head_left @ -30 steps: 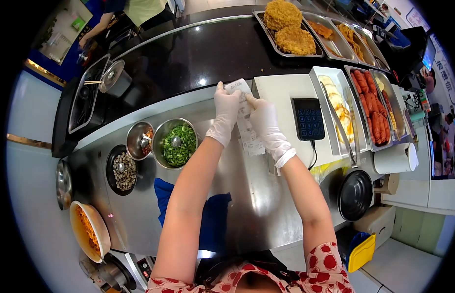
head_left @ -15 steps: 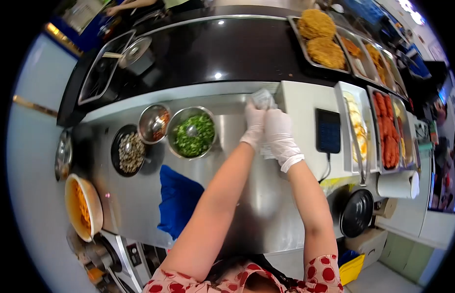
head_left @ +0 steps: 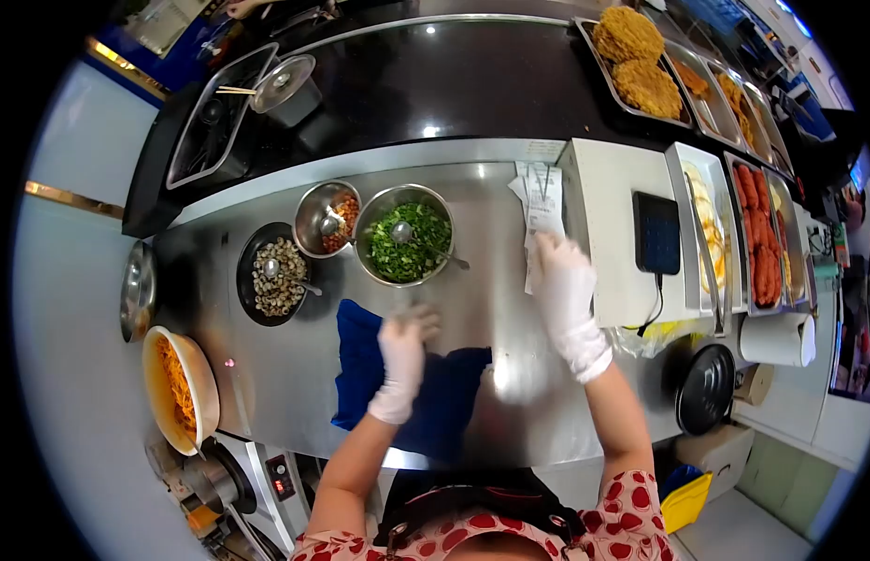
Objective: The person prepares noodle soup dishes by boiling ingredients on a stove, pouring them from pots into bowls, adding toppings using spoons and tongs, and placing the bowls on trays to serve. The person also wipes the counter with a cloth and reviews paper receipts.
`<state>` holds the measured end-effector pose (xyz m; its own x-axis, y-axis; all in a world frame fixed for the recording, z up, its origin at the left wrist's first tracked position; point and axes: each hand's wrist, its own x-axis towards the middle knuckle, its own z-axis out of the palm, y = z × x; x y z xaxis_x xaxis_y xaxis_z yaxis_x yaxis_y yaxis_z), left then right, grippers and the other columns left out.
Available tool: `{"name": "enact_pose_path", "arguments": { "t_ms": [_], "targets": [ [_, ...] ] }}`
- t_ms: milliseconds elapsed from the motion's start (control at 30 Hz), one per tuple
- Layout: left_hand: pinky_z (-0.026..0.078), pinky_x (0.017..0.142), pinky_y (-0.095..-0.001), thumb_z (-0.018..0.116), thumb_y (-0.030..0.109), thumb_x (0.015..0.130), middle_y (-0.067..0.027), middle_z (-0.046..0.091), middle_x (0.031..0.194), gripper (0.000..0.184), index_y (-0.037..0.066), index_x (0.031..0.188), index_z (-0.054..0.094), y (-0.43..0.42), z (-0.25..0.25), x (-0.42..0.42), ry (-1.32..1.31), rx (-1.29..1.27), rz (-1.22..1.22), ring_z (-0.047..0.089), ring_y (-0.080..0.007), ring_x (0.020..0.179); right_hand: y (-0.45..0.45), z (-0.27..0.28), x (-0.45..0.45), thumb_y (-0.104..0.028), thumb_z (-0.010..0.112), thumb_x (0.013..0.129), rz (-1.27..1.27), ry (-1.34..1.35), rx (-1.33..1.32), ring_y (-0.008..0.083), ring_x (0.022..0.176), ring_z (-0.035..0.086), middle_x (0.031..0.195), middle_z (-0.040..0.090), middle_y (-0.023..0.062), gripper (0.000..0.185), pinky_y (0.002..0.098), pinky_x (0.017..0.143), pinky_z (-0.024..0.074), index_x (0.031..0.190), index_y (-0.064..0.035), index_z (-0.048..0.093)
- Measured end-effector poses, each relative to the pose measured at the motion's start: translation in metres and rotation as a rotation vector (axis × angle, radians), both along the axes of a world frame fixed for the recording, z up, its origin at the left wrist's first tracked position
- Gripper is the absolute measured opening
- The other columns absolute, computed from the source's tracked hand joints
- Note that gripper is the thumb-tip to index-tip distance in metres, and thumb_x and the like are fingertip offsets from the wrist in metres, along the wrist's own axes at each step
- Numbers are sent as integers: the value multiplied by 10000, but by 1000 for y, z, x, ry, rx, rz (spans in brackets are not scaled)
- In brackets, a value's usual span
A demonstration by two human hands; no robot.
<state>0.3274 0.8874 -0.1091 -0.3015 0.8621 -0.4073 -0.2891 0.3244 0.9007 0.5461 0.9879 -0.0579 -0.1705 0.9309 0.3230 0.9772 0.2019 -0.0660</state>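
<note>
My right hand [head_left: 564, 285], in a white glove, lies over the lower part of some printed paper slips [head_left: 544, 198]. Its fingers are curled in, and whatever may be between them is hidden. My left hand [head_left: 404, 353], also gloved, hovers over a dark blue cloth [head_left: 440, 397] at the counter's front. Motion blurs its fingers, but they look stretched out with nothing in them. Beyond that hand stands a steel bowl of chopped greens [head_left: 409, 236] with a spoon in it.
Left of the greens are a smaller steel bowl [head_left: 313, 224], a black dish [head_left: 251, 297] of pale pieces and a tub [head_left: 211, 397] of orange shreds. On the right, a phone [head_left: 657, 234] lies on a white board [head_left: 608, 178], near trays of sausages [head_left: 758, 234] and fried patties [head_left: 645, 86].
My hands have come apart and back from the slips, which now lie spread out. The left moved down and left to the cloth. More of the cloth shows; the view has shifted.
</note>
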Motion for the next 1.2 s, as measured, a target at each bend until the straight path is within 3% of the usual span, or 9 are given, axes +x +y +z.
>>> {"name": "enact_pose_path", "arguments": {
  "t_ms": [100, 233, 500, 667, 767, 900, 967, 1100, 1200],
  "targets": [
    [485, 955, -451, 386, -29, 897, -255, 504, 1257, 563, -93, 1409, 161, 22, 13, -30, -272, -56, 103, 582, -363, 1106, -61, -14, -12, -183, 572, 849, 72, 125, -113, 240, 678, 604, 834, 613, 63, 121, 341, 619, 505, 944, -127, 621],
    [423, 1045, -476, 346, -60, 880, -227, 483, 1280, 431, -108, 1309, 334, 50, -2, -46, -461, 26, 58, 541, -363, 1143, -113, -56, -19, -195, 569, 852, 96, 275, -308, 257, 747, 630, 857, 635, 81, 186, 390, 647, 506, 1002, -102, 628],
    [429, 1033, -430, 379, -42, 898, -210, 498, 1259, 426, -89, 1321, 360, 97, -9, -35, -355, 184, 114, 543, -331, 1152, -115, -55, -3, -175, 610, 847, 36, 398, -275, 279, 795, 632, 887, 657, 81, 181, 391, 666, 515, 999, -96, 667],
    [469, 917, -388, 551, 95, 903, -174, 535, 1229, 399, -47, 1269, 478, 68, -8, -18, 10, 45, 1, 575, -302, 1069, -112, -58, -2, -165, 613, 844, 44, 431, -261, 289, 807, 630, 894, 652, 97, 195, 398, 678, 510, 1017, -87, 655],
    [472, 876, -374, 574, 68, 874, -166, 554, 1190, 301, 3, 1167, 577, 24, -7, -23, 799, 246, -387, 587, -323, 1004, -119, -48, -11, -161, 605, 820, 177, 451, -322, 285, 818, 618, 883, 635, 100, 264, 389, 711, 507, 1069, -72, 614],
    [428, 926, -404, 580, 1, 782, -173, 540, 1180, 353, 29, 1134, 594, -30, 11, -59, 1370, 175, -513, 521, -371, 1063, -133, -43, -32, -191, 681, 766, 469, 499, -456, 275, 876, 596, 953, 594, 108, 395, 370, 727, 500, 1117, -41, 580],
    [399, 961, -429, 581, -4, 756, -187, 491, 1249, 439, 38, 1193, 565, -53, 12, -80, 1485, 45, -560, 462, -379, 1145, -143, -54, -41, -219, 712, 748, 490, 468, -537, 275, 892, 582, 1000, 577, 109, 479, 372, 740, 495, 1170, -49, 563],
    [380, 996, -434, 706, 90, 715, -197, 443, 1296, 580, 53, 1265, 528, -78, 14, -100, 1231, -29, -767, 427, -391, 1171, -149, -61, -54, -271, 744, 709, 537, 266, -617, 262, 896, 568, 1036, 557, 118, 611, 369, 727, 494, 1233, -38, 535],
    [459, 864, -397, 705, 73, 723, -141, 555, 1075, 368, 60, 1079, 614, -95, -10, -102, 1197, 11, -698, 537, -342, 1014, -158, -84, -61, -228, 728, 714, 549, 226, -557, 255, 843, 576, 976, 578, 102, 402, 366, 693, 495, 1045, -41, 598]
  ]
}}
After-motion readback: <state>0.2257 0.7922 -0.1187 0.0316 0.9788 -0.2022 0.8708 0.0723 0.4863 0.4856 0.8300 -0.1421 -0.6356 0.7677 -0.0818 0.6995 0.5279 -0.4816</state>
